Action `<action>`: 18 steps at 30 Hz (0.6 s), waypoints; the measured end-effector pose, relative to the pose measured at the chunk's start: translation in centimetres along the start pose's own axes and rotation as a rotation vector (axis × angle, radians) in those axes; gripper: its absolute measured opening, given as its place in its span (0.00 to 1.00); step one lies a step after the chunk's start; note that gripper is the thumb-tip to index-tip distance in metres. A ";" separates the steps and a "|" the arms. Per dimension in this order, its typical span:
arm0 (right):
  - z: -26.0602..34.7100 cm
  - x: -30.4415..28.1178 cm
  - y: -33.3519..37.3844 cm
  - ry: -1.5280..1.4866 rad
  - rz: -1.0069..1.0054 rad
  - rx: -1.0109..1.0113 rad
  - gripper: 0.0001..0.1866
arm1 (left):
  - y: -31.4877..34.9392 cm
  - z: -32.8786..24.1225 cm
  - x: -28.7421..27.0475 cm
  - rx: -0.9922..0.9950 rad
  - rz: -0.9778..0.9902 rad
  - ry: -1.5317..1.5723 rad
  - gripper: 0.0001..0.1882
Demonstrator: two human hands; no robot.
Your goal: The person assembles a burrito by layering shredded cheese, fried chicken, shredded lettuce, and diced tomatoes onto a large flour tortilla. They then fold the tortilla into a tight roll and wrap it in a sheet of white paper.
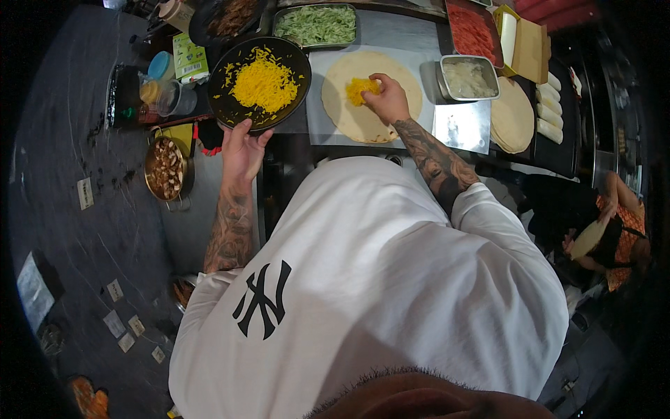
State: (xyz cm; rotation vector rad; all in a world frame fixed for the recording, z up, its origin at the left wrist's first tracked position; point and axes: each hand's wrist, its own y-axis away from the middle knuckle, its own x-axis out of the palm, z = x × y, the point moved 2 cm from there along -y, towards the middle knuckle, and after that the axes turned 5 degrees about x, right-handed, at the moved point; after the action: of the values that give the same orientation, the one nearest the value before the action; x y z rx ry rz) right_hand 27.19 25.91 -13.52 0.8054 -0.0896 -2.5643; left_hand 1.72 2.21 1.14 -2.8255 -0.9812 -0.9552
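My left hand [243,148] grips the near rim of a round black pan [220,84], thumb over the edge. A heap of yellow rice [264,85] fills its middle, with loose grains around. To the right, a large round flatbread [342,122] lies on a pale sheet [317,131]. Over its upper middle, my right hand [388,102] is closed on a small clump of yellow rice [361,91]. Whether that clump touches the bread, I cannot tell. The fingertips are partly hidden by the rice.
Behind stand trays of shredded green vegetable [315,25] and red filling [474,31]. A tub of pale slices [469,77], stacked flatbreads [511,115] and several white rolls [549,112] are rightward. A pan of browned chunks [166,167] sits left. Another person [614,223] holds a flatbread.
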 end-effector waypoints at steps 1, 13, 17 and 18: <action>0.5 -0.2 0.3 0.029 -0.003 -0.016 0.28 | 0.1 -0.1 0.0 0.002 0.002 0.002 0.19; -1.2 -4.8 2.3 0.222 -0.129 -0.067 0.29 | -0.5 0.2 -1.3 -0.023 0.000 -0.012 0.23; -0.8 -6.1 3.4 0.286 -0.147 -0.133 0.27 | -1.0 0.3 -1.6 -0.035 0.023 -0.002 0.23; -0.6 -6.2 3.6 0.292 -0.158 -0.165 0.27 | -1.1 0.4 -1.8 -0.040 0.035 0.004 0.24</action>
State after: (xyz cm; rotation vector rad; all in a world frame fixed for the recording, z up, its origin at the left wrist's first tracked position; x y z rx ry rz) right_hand 33.52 25.42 -10.09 1.1491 0.2821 -2.5241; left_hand 0.21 2.16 -0.34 -2.8617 -0.9199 -0.9878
